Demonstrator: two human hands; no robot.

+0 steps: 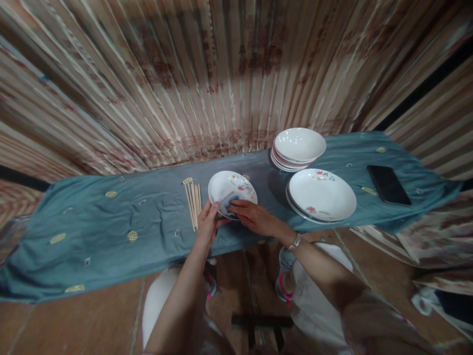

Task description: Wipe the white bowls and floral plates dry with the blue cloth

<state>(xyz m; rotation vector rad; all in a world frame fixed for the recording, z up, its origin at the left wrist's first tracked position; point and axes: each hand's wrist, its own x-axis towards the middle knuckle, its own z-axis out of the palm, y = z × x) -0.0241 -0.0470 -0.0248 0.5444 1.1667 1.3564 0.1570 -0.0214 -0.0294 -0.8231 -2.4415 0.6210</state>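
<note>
A small white plate (223,183) with a flower print is tilted up a little above the cloth-covered table. My left hand (209,222) grips its lower left rim, thumb on the upper face and fingers beneath. Against the plate's face, my right hand (254,215) presses a bunched grey-blue cloth (228,203), its fingers closed over the fabric. Part of the cloth is hidden under those fingers. Just left of the plate lie several wooden chopsticks (193,199), side by side.
Right of my hands is a stack of larger floral plates (321,195), with a stack of white bowls (300,144) behind it. A black phone (388,185) lies farther right on the green tablecloth (111,222). A pleated curtain (236,74) hangs behind the table.
</note>
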